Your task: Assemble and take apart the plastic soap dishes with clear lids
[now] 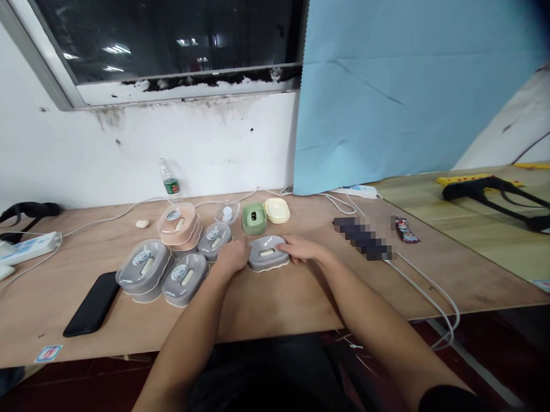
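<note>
A grey oval lidded box (267,253) lies on the wooden table (279,297) in front of me. My left hand (233,256) grips its left end and my right hand (303,248) grips its right end. To the left lie several more grey lidded boxes (143,267), some stacked, and a pink stack (178,224). Behind the held box stand a green box (254,219) and a pale yellow one (277,211). A clear lid (226,212) lies beside the green box.
A black phone (92,303) lies at the front left. A white power strip (21,248) and cables run along the left. A plastic bottle (169,181) stands at the wall. A snack wrapper (407,230) and a white cable (424,290) lie right. Blue cloth (410,78) hangs behind.
</note>
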`<control>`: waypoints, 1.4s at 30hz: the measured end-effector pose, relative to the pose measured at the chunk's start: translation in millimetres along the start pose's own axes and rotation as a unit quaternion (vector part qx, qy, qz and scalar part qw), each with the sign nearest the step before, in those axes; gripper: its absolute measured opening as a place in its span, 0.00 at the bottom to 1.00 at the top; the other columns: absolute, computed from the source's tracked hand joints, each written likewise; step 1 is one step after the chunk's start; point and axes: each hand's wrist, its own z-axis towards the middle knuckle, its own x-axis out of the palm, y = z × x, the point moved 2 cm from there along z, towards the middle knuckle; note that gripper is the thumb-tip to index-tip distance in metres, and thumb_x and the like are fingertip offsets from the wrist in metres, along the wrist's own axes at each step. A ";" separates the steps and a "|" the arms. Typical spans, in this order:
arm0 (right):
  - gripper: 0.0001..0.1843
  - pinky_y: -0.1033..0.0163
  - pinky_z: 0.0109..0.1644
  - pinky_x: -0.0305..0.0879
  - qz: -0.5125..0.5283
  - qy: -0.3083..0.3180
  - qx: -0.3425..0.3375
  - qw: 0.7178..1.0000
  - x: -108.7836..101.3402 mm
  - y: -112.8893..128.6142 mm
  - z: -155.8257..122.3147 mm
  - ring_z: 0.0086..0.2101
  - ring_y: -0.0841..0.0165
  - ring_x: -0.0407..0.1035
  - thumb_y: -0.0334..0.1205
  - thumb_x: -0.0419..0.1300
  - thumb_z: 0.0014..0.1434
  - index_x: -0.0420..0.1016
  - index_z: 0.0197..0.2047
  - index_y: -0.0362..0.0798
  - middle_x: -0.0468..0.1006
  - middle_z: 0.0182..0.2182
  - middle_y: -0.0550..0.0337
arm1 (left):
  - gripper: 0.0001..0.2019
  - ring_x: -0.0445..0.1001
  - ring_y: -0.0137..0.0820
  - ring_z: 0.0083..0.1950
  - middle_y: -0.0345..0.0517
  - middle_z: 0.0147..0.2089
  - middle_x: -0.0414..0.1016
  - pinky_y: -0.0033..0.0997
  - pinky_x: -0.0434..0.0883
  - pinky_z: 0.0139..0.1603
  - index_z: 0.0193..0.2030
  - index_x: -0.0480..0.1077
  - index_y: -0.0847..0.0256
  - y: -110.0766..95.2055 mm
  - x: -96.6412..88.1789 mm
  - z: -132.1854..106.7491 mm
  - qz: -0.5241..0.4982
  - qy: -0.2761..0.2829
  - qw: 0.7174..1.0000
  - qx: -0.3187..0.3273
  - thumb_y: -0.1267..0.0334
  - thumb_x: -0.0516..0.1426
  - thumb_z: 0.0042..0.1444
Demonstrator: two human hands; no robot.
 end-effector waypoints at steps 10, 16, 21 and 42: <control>0.20 0.73 0.19 0.55 0.014 -0.031 -0.016 0.999 0.4 -2.6 5.6 0.16 0.76 0.64 0.42 0.55 0.58 0.67 0.53 0.45 0.74 0.24 0.62 | 0.20 0.73 0.44 0.50 0.56 0.49 0.75 0.41 0.67 0.48 0.55 0.67 0.57 -6.4 -19.6 8.2 0.035 -0.136 0.989 -0.041 0.55 0.41 0.65; 0.21 0.71 0.21 0.57 0.008 -0.059 -0.021 0.998 0.8 -2.8 6.8 0.17 0.75 0.65 0.41 0.54 0.59 0.67 0.55 0.45 0.76 0.26 0.62 | 0.20 0.67 0.49 0.58 0.65 0.53 0.71 0.55 0.49 0.63 0.57 0.66 0.67 4.7 -42.8 52.9 0.111 -0.137 0.980 -0.094 0.62 0.43 0.64; 0.25 0.68 0.30 0.64 -0.032 -0.083 -0.024 0.996 1.5 -6.6 10.7 0.22 0.73 0.69 0.43 0.53 0.60 0.64 0.59 0.44 0.79 0.37 0.55 | 0.14 0.74 0.46 0.49 0.60 0.43 0.77 0.54 0.53 0.59 0.47 0.72 0.65 21.2 -31.6 78.4 0.114 -0.064 0.986 -0.105 0.66 0.50 0.57; 0.35 0.63 0.36 0.63 0.148 -0.312 -0.100 0.933 -15.8 10.7 2.5 0.28 0.66 0.67 0.62 0.45 0.61 0.58 0.62 0.46 0.71 0.24 0.62 | 0.20 0.75 0.29 0.36 0.50 0.47 0.76 0.32 0.71 0.43 0.52 0.58 0.60 5.6 -33.0 21.7 -0.415 -0.246 0.876 -0.022 0.56 0.32 0.67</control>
